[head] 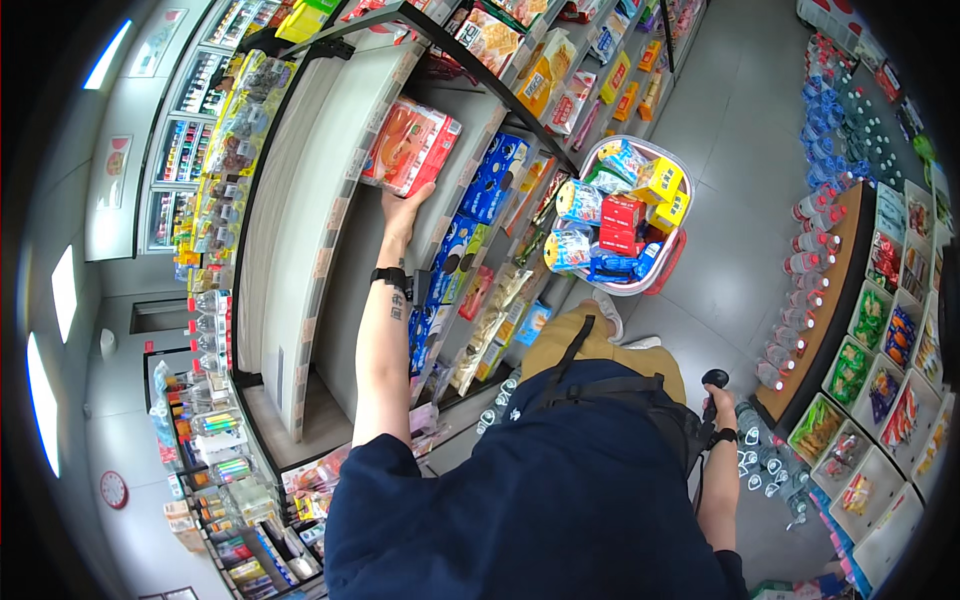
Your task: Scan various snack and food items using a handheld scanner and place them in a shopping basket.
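Note:
My left hand (403,214) reaches over the shelf rack and grips the near end of a red snack package (411,146). The package lies at a grey shelf board (330,180) with price tags along its edge, and my fingers are partly hidden behind it. My right hand (721,403), low at my right side, is closed around a black handle with a rounded top (715,377). On the floor ahead of me stands a white plastic basket (684,225) with a red handle (667,262). It holds blue bagged snacks (577,201), red boxes (619,225) and yellow boxes (658,180).
Blue cookie boxes (491,176) line the shelf below. Bagged snacks (551,71) fill the shelves farther along. Water bottles (810,262) and bins of wrapped sweets (870,315) flank the aisle on the right. A black metal frame bar (487,75) crosses above the shelf.

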{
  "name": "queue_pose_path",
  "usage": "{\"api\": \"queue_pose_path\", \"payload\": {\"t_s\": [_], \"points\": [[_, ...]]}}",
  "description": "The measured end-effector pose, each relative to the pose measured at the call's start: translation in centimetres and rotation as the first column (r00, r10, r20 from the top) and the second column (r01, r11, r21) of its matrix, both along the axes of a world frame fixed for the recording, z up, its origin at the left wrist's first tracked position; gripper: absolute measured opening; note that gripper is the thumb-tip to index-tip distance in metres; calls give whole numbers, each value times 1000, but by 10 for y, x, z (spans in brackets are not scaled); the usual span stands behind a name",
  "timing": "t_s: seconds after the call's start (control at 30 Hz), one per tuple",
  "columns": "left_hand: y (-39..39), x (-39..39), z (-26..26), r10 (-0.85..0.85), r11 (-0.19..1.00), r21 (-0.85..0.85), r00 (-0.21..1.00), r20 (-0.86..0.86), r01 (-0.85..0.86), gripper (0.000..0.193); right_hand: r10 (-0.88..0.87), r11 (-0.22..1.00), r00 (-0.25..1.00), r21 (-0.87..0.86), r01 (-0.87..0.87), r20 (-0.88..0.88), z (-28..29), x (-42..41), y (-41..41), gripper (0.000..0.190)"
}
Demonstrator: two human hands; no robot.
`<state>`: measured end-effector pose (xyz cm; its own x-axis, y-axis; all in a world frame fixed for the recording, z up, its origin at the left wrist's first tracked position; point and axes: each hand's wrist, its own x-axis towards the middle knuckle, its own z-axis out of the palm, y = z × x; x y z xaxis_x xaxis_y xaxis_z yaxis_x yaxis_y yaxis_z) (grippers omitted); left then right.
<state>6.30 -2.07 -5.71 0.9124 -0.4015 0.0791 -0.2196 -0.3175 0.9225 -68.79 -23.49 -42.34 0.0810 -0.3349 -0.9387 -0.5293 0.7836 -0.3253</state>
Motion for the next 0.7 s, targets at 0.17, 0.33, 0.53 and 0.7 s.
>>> {"api": "queue_pose_path", "payload": {"t_s": [0.17,0.33,0.53,0.7], "points": [[11,5,3,-52,997,62,999,-2,52,82,6,1000,1000,-1,-6,-14,5,-1,7,33],[3,-4,3,-129,941,-325,988,-84,95,84,-44,999,999,0,44,-20,0,-18,19,33],[10,5,-2,-108,956,-284,987,-116,71,83,-62,998,997,26,63,-42,-3,-21,23,34],[9,3,-3,-81,953,-296,995,-65,59,82,-72,996,997,50,74,-34,-16,-25,21,28]]}}
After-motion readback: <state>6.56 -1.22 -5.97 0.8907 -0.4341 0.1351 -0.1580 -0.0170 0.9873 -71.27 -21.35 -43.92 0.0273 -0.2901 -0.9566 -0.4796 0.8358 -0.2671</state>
